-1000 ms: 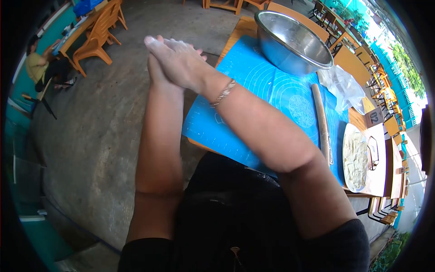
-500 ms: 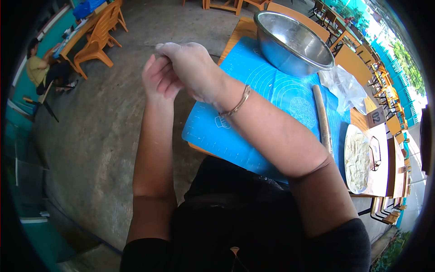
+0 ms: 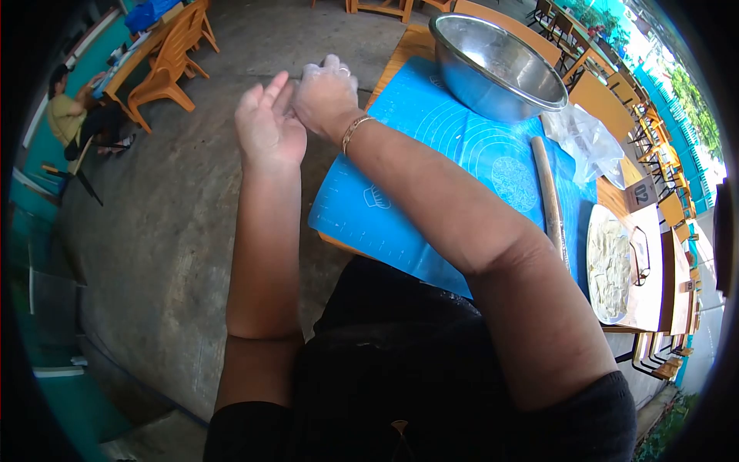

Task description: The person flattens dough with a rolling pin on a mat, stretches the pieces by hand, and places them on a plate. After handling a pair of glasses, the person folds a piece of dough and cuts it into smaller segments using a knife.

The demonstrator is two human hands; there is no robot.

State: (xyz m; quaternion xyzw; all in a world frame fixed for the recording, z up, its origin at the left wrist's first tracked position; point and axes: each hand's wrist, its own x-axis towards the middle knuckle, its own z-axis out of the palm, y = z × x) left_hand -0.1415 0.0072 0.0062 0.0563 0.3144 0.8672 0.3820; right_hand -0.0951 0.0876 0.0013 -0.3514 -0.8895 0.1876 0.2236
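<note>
1. The left hand (image 3: 269,127) is held with its palm turned up, its fingers loosely spread and partly bent.
2. The right hand (image 3: 327,96) is held just beside it, back uppermost, with its fingers curled in; a whitish dusting is seen on the knuckles. The two hands appear to be touching where the left fingers are overlapped, but whether anything is pinched between them cannot be told.
3. Both hands are held out beyond the left edge of the table (image 3: 410,45), with the grey floor (image 3: 162,223) seen behind them. A bracelet (image 3: 354,132) is worn on the right wrist.
4. The blue mat (image 3: 477,150), the thing nearest to the hands, is spread over the left part of the table, up to the near edge; bare wood is left showing at the far left corner. The mat is crossed from above by the right forearm.
5. A metal bowl (image 3: 477,91) is set at the mat's far edge.
6. A rolling pin (image 3: 547,192) is laid lengthwise near the mat's right edge.
7. A clear plastic bag (image 3: 589,142) is crumpled at the mat's far right corner.
8. Flat pale pieces (image 3: 608,266) are spread on an oval tray, placed right of the mat by the table's near edge.
</note>
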